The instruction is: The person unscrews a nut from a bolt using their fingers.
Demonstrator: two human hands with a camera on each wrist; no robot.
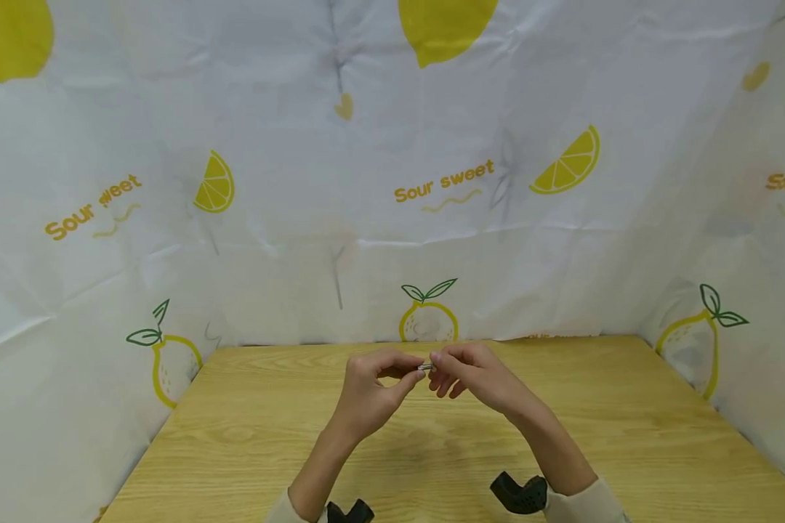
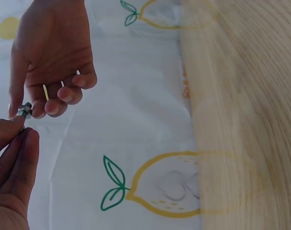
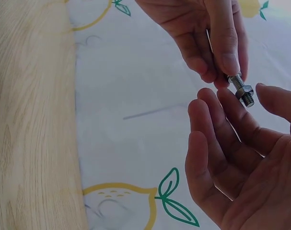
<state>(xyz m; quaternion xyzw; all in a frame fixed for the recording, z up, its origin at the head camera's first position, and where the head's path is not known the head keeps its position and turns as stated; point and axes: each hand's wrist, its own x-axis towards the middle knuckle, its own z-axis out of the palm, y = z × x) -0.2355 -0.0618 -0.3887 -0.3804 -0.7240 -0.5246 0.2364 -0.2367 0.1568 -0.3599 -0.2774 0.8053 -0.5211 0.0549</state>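
A small metal bolt point(image 3: 238, 84) is pinched between the thumb and fingers of my left hand point(image 1: 374, 388), above the table. Its threaded end points toward my right hand point(image 1: 476, 374). A hex nut point(image 3: 244, 92) sits on the thread close to that end, with a bit of thread sticking out beyond it. In the right wrist view, my right thumb point(image 3: 278, 100) stands a little apart from the nut, and the right fingers curve loosely beside it. Whether the right index finger touches the nut I cannot tell. The left fingertips hide the bolt's other end.
Beneath both hands is a wood-grain table point(image 1: 255, 436). White cloth point(image 1: 288, 189) printed with lemons rises behind it and along both sides. Black devices point(image 1: 520, 494) are worn at both wrists, by the cuffs of light sleeves.
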